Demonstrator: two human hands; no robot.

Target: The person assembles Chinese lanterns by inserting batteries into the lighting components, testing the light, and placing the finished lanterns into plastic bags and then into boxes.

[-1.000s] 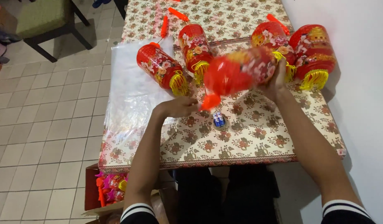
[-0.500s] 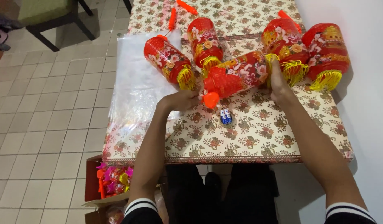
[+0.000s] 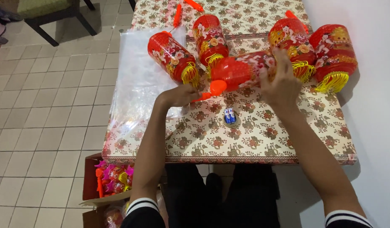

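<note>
Since the earlier frames we have lowered the lantern point(image 3: 241, 71) a little nearer the tabletop point(image 3: 254, 139) and steadied it; our view has shifted slightly, and the other things lie as they did.

The tabletop, under a floral cloth, fills most of the view. On its left lies a clear plastic sheet point(image 3: 140, 88). Four finished lanterns point(image 3: 171, 57) lie across the far side, two left and two right, tassels pointing near. The one in hand lies on its side between them, above the middle of the cloth.

Our right hand point(image 3: 281, 84) is spread over the lantern's right end, grasping it. Our left hand point(image 3: 180, 95) is clenched on its orange handle point(image 3: 211, 89).

Two small batteries point(image 3: 229, 116) lie loose just near of the lantern, so we judge this one unfinished. A box of more parts point(image 3: 112, 181) stands on the floor, near left.
</note>
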